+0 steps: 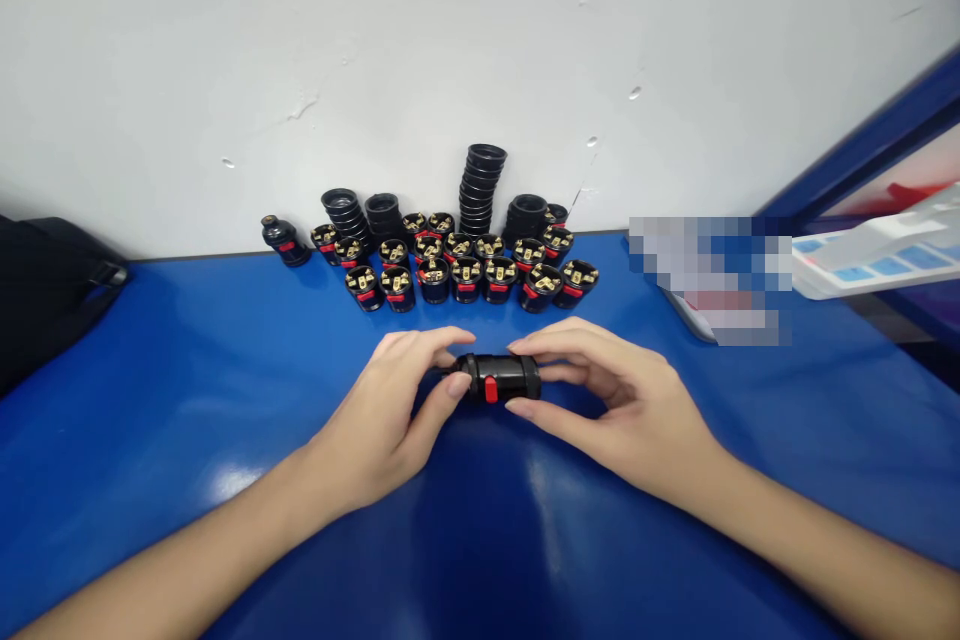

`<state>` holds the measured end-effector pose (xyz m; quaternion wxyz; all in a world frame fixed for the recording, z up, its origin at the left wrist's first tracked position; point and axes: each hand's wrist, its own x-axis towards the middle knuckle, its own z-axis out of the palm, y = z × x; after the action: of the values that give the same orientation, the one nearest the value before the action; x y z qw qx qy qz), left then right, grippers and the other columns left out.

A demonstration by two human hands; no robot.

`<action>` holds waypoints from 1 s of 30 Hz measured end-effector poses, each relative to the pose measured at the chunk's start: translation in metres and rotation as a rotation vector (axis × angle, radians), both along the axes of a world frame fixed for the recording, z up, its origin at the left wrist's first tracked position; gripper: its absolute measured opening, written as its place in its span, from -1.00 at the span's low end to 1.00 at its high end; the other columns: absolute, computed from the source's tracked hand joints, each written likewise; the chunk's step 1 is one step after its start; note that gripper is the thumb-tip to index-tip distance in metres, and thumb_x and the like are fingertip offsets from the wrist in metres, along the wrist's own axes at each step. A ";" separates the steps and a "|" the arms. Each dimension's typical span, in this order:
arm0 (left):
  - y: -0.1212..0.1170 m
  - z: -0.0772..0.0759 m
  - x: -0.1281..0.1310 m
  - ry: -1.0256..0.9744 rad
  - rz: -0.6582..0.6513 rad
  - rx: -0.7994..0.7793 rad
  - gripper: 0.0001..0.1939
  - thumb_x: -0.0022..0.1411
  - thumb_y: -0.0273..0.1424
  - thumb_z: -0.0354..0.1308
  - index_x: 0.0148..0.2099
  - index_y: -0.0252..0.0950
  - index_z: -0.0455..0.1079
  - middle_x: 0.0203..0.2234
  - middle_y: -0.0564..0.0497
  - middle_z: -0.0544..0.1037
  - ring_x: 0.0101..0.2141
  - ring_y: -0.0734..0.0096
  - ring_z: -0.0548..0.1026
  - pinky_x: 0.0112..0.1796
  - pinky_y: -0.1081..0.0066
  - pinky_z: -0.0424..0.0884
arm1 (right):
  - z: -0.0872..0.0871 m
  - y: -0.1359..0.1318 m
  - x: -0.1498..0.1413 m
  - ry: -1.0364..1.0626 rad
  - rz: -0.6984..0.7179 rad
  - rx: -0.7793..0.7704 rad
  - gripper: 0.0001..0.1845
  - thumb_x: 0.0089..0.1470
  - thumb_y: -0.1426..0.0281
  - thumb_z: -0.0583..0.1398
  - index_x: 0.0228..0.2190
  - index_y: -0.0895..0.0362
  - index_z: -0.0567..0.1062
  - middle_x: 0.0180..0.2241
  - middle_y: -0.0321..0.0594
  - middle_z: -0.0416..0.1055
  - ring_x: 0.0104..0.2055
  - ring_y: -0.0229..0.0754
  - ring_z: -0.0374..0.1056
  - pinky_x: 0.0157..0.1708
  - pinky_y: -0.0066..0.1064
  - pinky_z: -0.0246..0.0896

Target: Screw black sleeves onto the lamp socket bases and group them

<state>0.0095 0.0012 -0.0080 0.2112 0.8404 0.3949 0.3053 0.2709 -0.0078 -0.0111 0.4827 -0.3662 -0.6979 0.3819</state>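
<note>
A black lamp holder [504, 377] with a red switch lies on its side between my hands, just above or on the blue table; which one I cannot tell. My left hand [394, 410] has its narrow end between thumb and fingers. Around the ring at the wide end, my right hand [630, 400] curls with thumb in front and fingertips behind. Beyond them stand several open black socket bodies [466, 280] with red switches and brass contacts facing up. Behind these rise stacks of black rings [480, 190]. Another closed lamp holder [286, 241] with a brass-coloured tip stands at the left.
The blue table [330, 560] meets a white wall [420, 40] at the back. A black bag [52, 295] sits at the left edge. On the right are a blurred-out object [712, 285], a white and blue plastic thing [877, 265] and a blue frame [862, 135].
</note>
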 end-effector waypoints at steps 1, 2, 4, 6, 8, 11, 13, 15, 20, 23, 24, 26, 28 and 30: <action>-0.001 -0.001 -0.001 0.001 -0.005 -0.020 -0.66 0.63 -0.34 0.05 0.36 -0.09 0.27 -0.01 -0.05 0.62 -0.01 0.24 0.61 0.08 0.16 0.53 | 0.000 0.000 0.000 -0.010 0.000 -0.003 -0.64 0.17 0.50 0.49 -0.01 0.02 0.69 -0.08 -0.20 0.61 -0.06 -0.13 0.69 0.01 -0.32 0.72; -0.001 -0.002 -0.002 -0.006 -0.020 -0.033 -0.65 0.62 -0.35 0.08 0.36 -0.08 0.26 -0.01 -0.04 0.62 0.01 0.24 0.61 0.09 0.17 0.53 | 0.000 0.000 0.000 -0.019 -0.001 -0.007 -0.65 0.17 0.49 0.49 -0.01 0.02 0.69 -0.08 -0.19 0.62 -0.07 -0.13 0.69 0.01 -0.32 0.72; -0.001 -0.005 -0.003 -0.036 -0.045 -0.038 -0.55 0.58 -0.34 0.17 0.40 -0.07 0.21 0.02 -0.05 0.61 0.05 0.22 0.62 0.13 0.15 0.53 | 0.001 0.000 0.001 -0.036 -0.005 -0.023 -0.67 0.18 0.46 0.49 -0.02 0.03 0.69 -0.10 -0.19 0.63 -0.09 -0.11 0.70 -0.02 -0.30 0.74; -0.001 -0.008 -0.004 -0.078 -0.064 -0.011 -0.47 0.52 -0.36 0.26 0.41 -0.07 0.19 0.07 -0.08 0.61 0.09 0.20 0.62 0.15 0.15 0.54 | 0.002 0.000 0.002 -0.055 -0.012 -0.036 -0.69 0.19 0.42 0.49 -0.02 0.04 0.69 -0.11 -0.17 0.65 -0.12 -0.09 0.71 -0.05 -0.28 0.75; 0.001 -0.009 -0.004 -0.122 -0.089 0.041 -0.44 0.47 -0.42 0.31 0.39 -0.08 0.22 0.11 -0.11 0.60 0.12 0.19 0.62 0.15 0.17 0.55 | 0.003 -0.001 0.003 -0.079 -0.015 -0.039 -0.70 0.19 0.40 0.48 -0.03 0.04 0.69 -0.12 -0.16 0.66 -0.16 -0.09 0.72 -0.09 -0.30 0.75; 0.003 -0.010 -0.001 -0.196 -0.173 0.134 -0.48 0.46 -0.57 0.27 0.34 -0.11 0.28 0.10 -0.11 0.61 0.13 0.25 0.60 0.17 0.22 0.54 | 0.005 -0.002 0.002 -0.099 -0.007 -0.044 -0.71 0.21 0.41 0.46 -0.03 0.04 0.68 -0.15 -0.17 0.67 -0.22 -0.13 0.71 -0.16 -0.35 0.74; 0.004 -0.009 0.001 -0.221 -0.208 0.181 -0.46 0.45 -0.61 0.25 0.35 -0.13 0.28 0.13 -0.12 0.58 0.16 0.27 0.57 0.20 0.23 0.51 | 0.006 -0.002 0.001 -0.102 0.001 -0.044 -0.72 0.21 0.42 0.46 -0.03 0.04 0.68 -0.17 -0.18 0.66 -0.25 -0.14 0.70 -0.18 -0.37 0.74; 0.003 -0.008 0.002 -0.201 -0.188 0.180 -0.38 0.42 -0.47 0.38 0.40 -0.12 0.24 0.22 -0.16 0.51 0.22 0.18 0.53 0.24 0.17 0.47 | 0.006 -0.003 0.000 -0.103 0.005 -0.032 -0.71 0.20 0.43 0.47 -0.04 0.04 0.68 -0.17 -0.20 0.65 -0.24 -0.16 0.70 -0.17 -0.38 0.73; 0.000 -0.002 0.001 -0.041 -0.048 -0.004 -0.40 0.58 -0.19 0.19 0.51 -0.05 0.05 0.02 -0.08 0.61 0.09 0.10 0.54 0.17 0.04 0.43 | 0.002 -0.003 -0.001 -0.081 0.010 0.007 -0.68 0.17 0.47 0.49 -0.03 0.04 0.69 -0.12 -0.20 0.62 -0.14 -0.13 0.70 -0.06 -0.35 0.73; 0.000 -0.001 0.000 -0.001 -0.040 -0.040 -0.58 0.67 -0.37 -0.06 0.47 -0.06 0.11 -0.19 0.03 0.61 -0.06 0.23 0.55 0.08 0.14 0.43 | 0.001 -0.003 -0.001 -0.073 0.006 0.007 -0.67 0.17 0.47 0.49 -0.02 0.05 0.69 -0.10 -0.19 0.61 -0.10 -0.13 0.71 -0.01 -0.34 0.72; 0.000 -0.001 0.000 -0.005 -0.046 -0.042 -0.58 0.67 -0.38 -0.04 0.46 -0.06 0.12 -0.20 0.04 0.60 -0.08 0.24 0.55 0.07 0.15 0.43 | 0.001 -0.003 0.000 -0.077 0.004 0.003 -0.67 0.18 0.46 0.49 -0.02 0.06 0.68 -0.10 -0.19 0.61 -0.11 -0.14 0.71 -0.01 -0.36 0.71; 0.000 -0.003 -0.001 -0.023 -0.060 -0.049 -0.54 0.64 -0.38 0.03 0.47 -0.06 0.11 -0.13 0.01 0.60 -0.05 0.24 0.56 0.09 0.16 0.44 | 0.001 -0.003 0.001 -0.086 -0.003 -0.004 -0.68 0.18 0.45 0.49 -0.03 0.07 0.68 -0.12 -0.20 0.62 -0.16 -0.17 0.71 -0.05 -0.40 0.71; 0.001 -0.005 -0.002 -0.054 -0.080 -0.034 -0.48 0.60 -0.37 0.13 0.47 -0.04 0.11 -0.02 -0.03 0.59 0.02 0.23 0.57 0.13 0.15 0.43 | 0.002 -0.002 0.002 -0.095 -0.017 -0.012 -0.70 0.19 0.44 0.48 -0.04 0.07 0.68 -0.15 -0.21 0.64 -0.22 -0.20 0.70 -0.11 -0.44 0.70; 0.001 -0.008 -0.003 -0.095 -0.096 0.020 -0.42 0.53 -0.39 0.24 0.45 -0.05 0.14 0.06 -0.06 0.58 0.08 0.21 0.57 0.18 0.16 0.42 | 0.003 -0.002 0.002 -0.096 -0.028 -0.020 -0.72 0.19 0.43 0.47 -0.05 0.08 0.67 -0.18 -0.22 0.64 -0.27 -0.23 0.68 -0.17 -0.47 0.69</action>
<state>0.0064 0.0027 -0.0160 0.2358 0.8449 0.3407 0.3383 0.2733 -0.0097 -0.0084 0.4501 -0.3988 -0.7112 0.3641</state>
